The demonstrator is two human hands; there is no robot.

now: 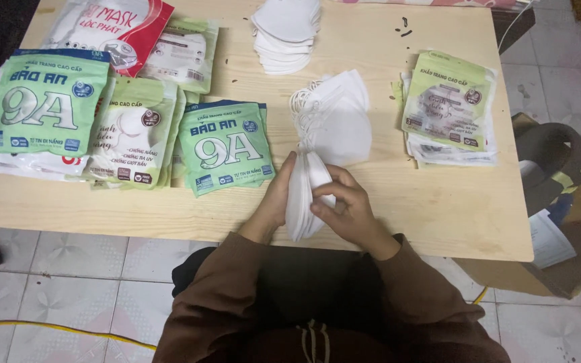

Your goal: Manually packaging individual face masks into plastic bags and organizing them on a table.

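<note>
White masks [306, 195] stack pinched upright between left hand [274, 202] and right hand [344, 205] at bench [438, 208] near edge; loose grip could fan or drop them off.

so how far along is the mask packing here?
Done: sealed green packs stacked at right. In hand: both hands hold a bunch of white masks on edge. Left: loose masks and a far stack remain, plus pouches at left.

Tabletop [438, 222] carries packet piles [122, 128] at left, mask stack [287, 33] behind centre, loose masks [337, 117] centre, packets [448, 111] right.
</note>
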